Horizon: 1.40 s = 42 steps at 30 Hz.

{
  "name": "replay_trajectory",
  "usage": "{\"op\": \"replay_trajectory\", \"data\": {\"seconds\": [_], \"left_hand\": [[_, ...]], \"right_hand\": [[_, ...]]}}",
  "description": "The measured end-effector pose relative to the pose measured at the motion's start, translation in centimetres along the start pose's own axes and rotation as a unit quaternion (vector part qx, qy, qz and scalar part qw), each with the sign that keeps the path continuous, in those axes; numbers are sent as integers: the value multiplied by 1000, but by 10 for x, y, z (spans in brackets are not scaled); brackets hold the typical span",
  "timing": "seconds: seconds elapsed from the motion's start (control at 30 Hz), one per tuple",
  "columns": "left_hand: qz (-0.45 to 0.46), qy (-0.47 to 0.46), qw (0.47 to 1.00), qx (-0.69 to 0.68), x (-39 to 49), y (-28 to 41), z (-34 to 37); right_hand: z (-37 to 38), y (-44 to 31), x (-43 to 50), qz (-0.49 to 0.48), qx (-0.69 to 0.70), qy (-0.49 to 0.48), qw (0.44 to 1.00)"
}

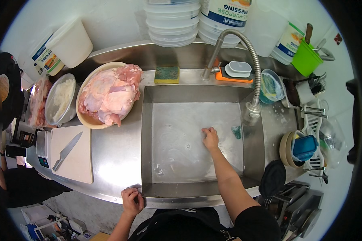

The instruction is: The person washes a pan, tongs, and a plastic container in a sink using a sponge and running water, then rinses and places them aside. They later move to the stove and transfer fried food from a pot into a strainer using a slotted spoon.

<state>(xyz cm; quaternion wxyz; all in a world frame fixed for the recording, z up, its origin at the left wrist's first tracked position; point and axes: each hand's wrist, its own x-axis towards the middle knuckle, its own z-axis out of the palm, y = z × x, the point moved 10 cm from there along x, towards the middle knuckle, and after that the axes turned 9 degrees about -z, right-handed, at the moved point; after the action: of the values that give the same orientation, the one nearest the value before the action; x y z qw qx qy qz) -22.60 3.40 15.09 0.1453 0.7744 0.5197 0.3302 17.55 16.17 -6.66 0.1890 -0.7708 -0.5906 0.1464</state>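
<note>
A wide stainless steel sink basin point(193, 189) lies before me, its bottom wet with shallow, cloudy water. Inside it, my right hand point(210, 138) reaches down toward the bottom, fingers bent, thumb apart; I see nothing held. Just right of that hand, a small green scrap, perhaps scouring pad point(236, 132), lies on the basin floor. My left hand point(132, 201) rests loosely curled on the counter's front edge by the sink's near left corner, with no object visible in it. Over the basin's right side hangs the spray head of a coiled spring faucet point(252, 113).
Raw chicken point(111, 93) fills a beige bowl point(84, 118) at left. A knife point(68, 150) lies on a white cutting board point(81, 168). Behind the sink sit a sponge point(166, 75) and stacked plastic tubs point(172, 27). A dish rack point(315, 162) stands right; another person point(30, 186) is at far left.
</note>
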Motion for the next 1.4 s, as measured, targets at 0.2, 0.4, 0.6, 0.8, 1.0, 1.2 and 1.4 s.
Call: {"op": "replay_trajectory", "data": {"seconds": [0.2,0.4,0.6,0.8,1.0,1.2,1.4], "left_hand": [[-10,-4,1000,5,2,0,0],[-20,2,1000,4,-1,-4,0],[-20,8,1000,-3,2,-2,-2],[-21,9,1000,1,0,-3,-2],[-22,7,1000,2,0,-4,-1],[-27,-5,999,17,0,-6,1],[-22,3,1000,15,4,-1,-1]], "right_hand": [[9,7,11,16,-18,-9,1000],[3,-3,8,13,-18,-17,1000],[4,-4,3,-19,-30,0,999],[1,-6,2,-36,-29,12,999],[6,-1,9,-14,-15,-14,1000],[11,-3,17,44,-40,-88,994],[11,-8,17,86,-58,-116,988]]}}
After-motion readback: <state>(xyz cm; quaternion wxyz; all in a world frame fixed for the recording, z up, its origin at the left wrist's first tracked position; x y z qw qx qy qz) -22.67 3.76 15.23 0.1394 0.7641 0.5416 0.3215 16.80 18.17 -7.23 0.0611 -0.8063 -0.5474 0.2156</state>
